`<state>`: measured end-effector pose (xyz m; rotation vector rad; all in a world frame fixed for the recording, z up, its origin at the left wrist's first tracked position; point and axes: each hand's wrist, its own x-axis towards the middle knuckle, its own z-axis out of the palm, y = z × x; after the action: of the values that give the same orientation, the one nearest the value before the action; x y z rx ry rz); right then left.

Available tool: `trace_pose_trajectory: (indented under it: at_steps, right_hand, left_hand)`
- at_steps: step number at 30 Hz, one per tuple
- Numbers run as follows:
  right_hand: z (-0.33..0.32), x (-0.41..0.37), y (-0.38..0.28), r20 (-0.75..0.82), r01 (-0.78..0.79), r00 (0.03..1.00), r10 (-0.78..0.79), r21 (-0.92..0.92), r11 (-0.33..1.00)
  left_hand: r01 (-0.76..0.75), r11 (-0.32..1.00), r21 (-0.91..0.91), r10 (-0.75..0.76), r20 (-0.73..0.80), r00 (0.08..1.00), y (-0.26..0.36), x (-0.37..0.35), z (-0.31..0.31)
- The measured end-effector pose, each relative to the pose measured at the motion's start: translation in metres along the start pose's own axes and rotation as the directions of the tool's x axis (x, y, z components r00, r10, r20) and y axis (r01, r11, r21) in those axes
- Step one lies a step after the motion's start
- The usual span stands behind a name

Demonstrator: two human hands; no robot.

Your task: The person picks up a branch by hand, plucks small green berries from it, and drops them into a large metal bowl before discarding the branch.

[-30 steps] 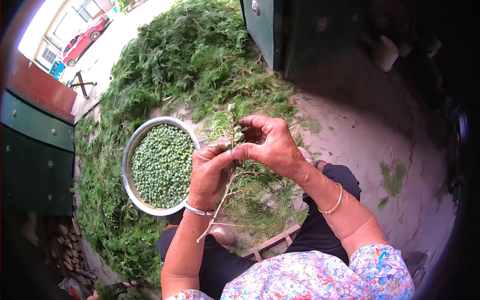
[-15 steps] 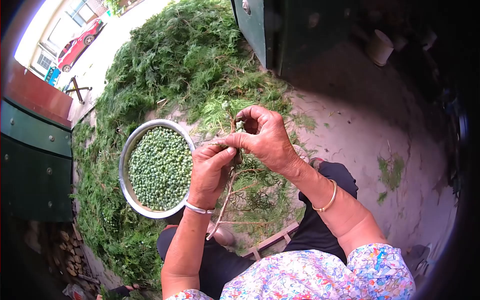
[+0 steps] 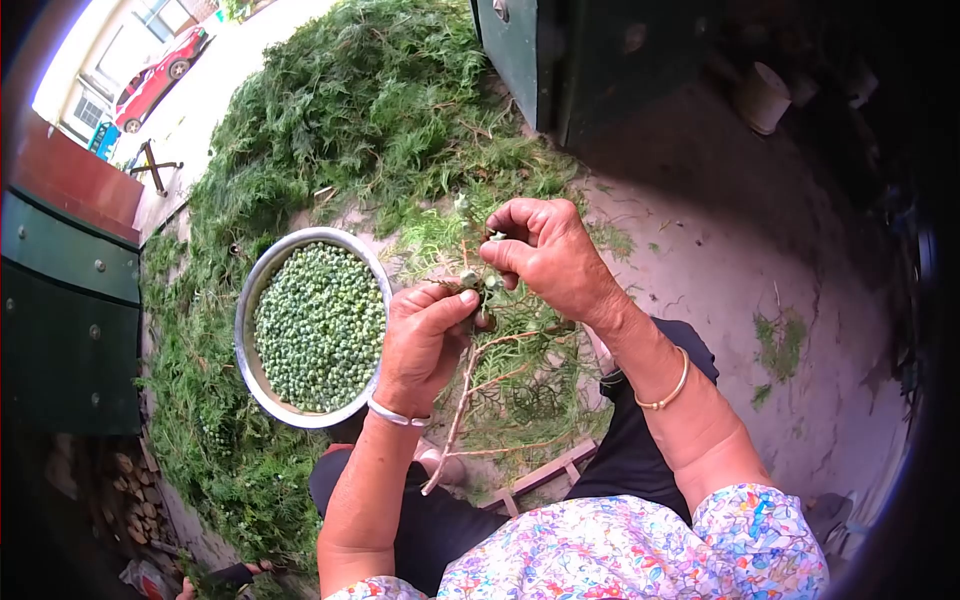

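Head cam: I've got the L hand (image 3: pixel 425 340) pinching the branch (image 3: pixel 462 398) high up, thumb and fingers clamped on it, w/ the bare stem hanging down to the near side. Prob. held so the leafy end sits up top, steady and in easy reach of my R hand (image 3: pixel 560 262). R thumb and index are together on a small green pod (image 3: pixel 497 237), just above the L fingertips; the other R fingers are curled. Can't tell if that pod is fully off its twig.

Basin (image 3: pixel 243 340) sits just left of the L hand, upright, prob. put there to be a short reach from both hands. Can't tell if hand and rim touch. The greenery heap (image 3: pixel 350 100) lies far and left, spread around the basin's outer side, presumably clear of my knees.

Looks: branch is thin, pale brown, w/ bare side twigs fanning right; a pod cluster (image 3: pixel 470 280) shows by the L thumb, pale green, knobbly. Loose pods (image 3: pixel 320 330) in the basin are round-ish, mid to dark green, approx. same size, packed nr. the rim. Basin metal's dull grey.
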<state>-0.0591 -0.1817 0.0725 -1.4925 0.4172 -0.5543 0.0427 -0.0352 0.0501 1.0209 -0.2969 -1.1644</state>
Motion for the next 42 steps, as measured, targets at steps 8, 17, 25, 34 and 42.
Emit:
trace_pose_trajectory:
  at_steps: [8, 17, 25, 34, 42]
  right_hand:
    - [-0.03, 0.003, -0.019, -0.061, -0.196, 0.965, 0.256, 0.483, 0.853]
    - [-0.002, -0.01, -0.001, 0.226, -0.359, 0.921, 0.318, 0.174, 0.917]
    - [0.004, -0.014, -0.001, 0.094, -0.222, 0.97, 0.223, -0.025, 0.975]
    - [-0.023, -0.004, -0.007, -0.005, -0.287, 0.927, 0.374, 0.63, 0.721]
    - [-0.021, -0.005, 0.0, -0.001, -0.351, 0.926, 0.376, 0.358, 0.865]
  left_hand:
    - [-0.035, 0.998, -0.052, 0.035, 0.007, 0.999, 0.011, -0.014, -0.001]
    - [-0.062, 0.998, -0.034, 0.059, -0.062, 0.996, 0.002, -0.002, -0.003]
    - [-0.078, 0.997, 0.011, 0.079, -0.059, 0.995, -0.007, 0.003, -0.002]
    - [-0.063, 0.991, -0.119, 0.066, 0.023, 0.998, -0.005, 0.002, 0.002]
    - [-0.079, 0.996, -0.031, 0.082, 0.094, 0.992, -0.001, -0.002, 0.002]
